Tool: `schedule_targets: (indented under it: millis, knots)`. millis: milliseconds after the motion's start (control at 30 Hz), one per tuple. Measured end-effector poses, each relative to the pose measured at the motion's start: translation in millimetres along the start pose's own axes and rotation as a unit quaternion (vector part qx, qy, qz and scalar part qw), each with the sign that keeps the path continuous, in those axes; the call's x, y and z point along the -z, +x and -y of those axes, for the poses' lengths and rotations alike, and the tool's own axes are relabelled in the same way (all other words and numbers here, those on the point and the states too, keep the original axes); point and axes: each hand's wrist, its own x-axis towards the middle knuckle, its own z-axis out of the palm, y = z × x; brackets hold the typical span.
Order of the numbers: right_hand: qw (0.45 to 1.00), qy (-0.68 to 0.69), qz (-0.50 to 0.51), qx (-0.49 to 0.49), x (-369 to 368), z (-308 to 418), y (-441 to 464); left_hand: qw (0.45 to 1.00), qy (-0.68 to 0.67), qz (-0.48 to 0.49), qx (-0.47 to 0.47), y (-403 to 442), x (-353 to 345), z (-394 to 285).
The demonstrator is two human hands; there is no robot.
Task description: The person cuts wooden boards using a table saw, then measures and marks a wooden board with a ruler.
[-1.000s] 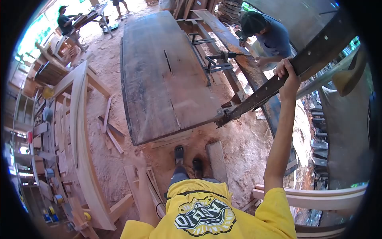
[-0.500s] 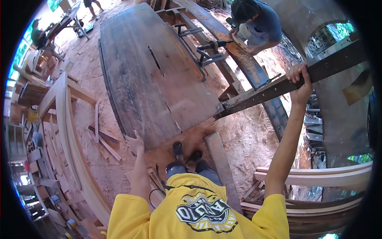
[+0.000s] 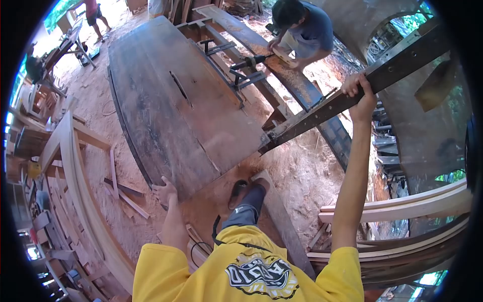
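Note:
A large, dark-stained wooden tabletop with a long slot spreads out in front of me. At its near left corner my left hand holds the edge, fingers on the rim; part of the grip is hidden underneath. A long dark beam with holes along its side runs from the tabletop's near right corner up to the right. My right hand is wrapped over the top of this beam, with the arm stretched out.
Across the frame, a co-worker bends over a work board with a drill and clamps nearby. Curved timber frames stand left. Pale curved planks lie right. A plank is by my feet, with scraps on the dusty ground.
My view has shifted, so the tabletop, beam and co-worker appear further left. One foot has stepped forward towards the plank. Both hands keep their places on the tabletop and beam.

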Motion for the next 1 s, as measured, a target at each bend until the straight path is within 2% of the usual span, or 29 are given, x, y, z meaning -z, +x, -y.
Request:
schedule_targets:
  millis: [100, 233, 267, 300, 367, 433, 500, 567, 600, 633, 700, 733, 767, 800, 833, 867, 900, 967, 1000]
  knots:
    - [1.0, -0.017, -0.021, 0.005, -4, 0, -1, 1.0, 0.0, -0.022, -0.016, -2, -1, 1]
    - [0.999, -0.027, -0.029, 0.003, 1, -3, -2, 1.0, -0.011, -0.001, -0.013, 3, -5, 5]
    - [0.999, -0.011, -0.036, -0.003, 2, -5, -3, 0.999, -0.001, -0.033, -0.012, 10, -21, 12]
    - [0.994, -0.062, -0.089, 0.005, 10, -10, -2, 0.998, 0.007, -0.063, -0.014, 11, -33, 12]
    - [0.996, -0.035, -0.087, 0.011, -2, -5, -3, 0.999, 0.012, -0.035, -0.011, 4, -15, 5]
    - [0.997, -0.04, -0.061, 0.013, 2, -6, -2, 0.999, 0.013, -0.036, -0.019, 15, -26, 11]
    - [0.991, -0.104, -0.081, 0.004, 1, -2, -6, 1.0, 0.006, -0.015, -0.017, 5, -9, 6]
    - [0.989, -0.145, -0.018, 0.019, 13, 8, -13, 1.0, 0.002, 0.007, -0.01, 4, -3, 2]
    - [0.996, -0.058, 0.06, 0.03, 29, 13, -18, 1.0, 0.002, 0.008, -0.017, 8, -7, 6]
    - [0.997, -0.011, 0.004, 0.075, 40, 18, -19, 1.0, -0.003, 0.004, -0.031, 15, -10, 10]
    - [0.98, -0.043, -0.067, 0.183, 67, 49, -17, 1.0, -0.004, 0.012, -0.007, 17, -20, 11]
    - [0.951, -0.143, -0.194, 0.193, 79, 54, -11, 1.0, -0.007, 0.012, -0.012, 15, -19, 10]
    - [0.95, -0.144, -0.196, 0.198, 81, 53, -5, 1.0, -0.012, 0.022, -0.009, 9, -9, 8]
    - [0.893, -0.342, -0.212, 0.2, 81, 48, 3, 0.999, -0.017, 0.032, -0.006, 5, -2, 5]
    - [0.798, -0.525, -0.222, 0.194, 76, 45, 12, 0.999, -0.022, 0.032, -0.012, 4, -3, 5]
    - [0.766, -0.551, -0.241, 0.225, 65, 43, 17, 0.999, -0.009, 0.037, -0.006, 7, -6, 6]
    - [0.695, -0.619, -0.279, 0.235, 66, 33, 28, 0.999, 0.004, 0.042, -0.003, 10, -7, 7]
    - [0.603, -0.683, -0.332, 0.244, 47, 33, 36, 0.999, -0.006, 0.039, -0.012, 7, -3, 7]
    - [0.601, -0.699, -0.321, 0.217, 44, 34, 40, 0.999, -0.008, 0.038, -0.009, 6, -1, 7]
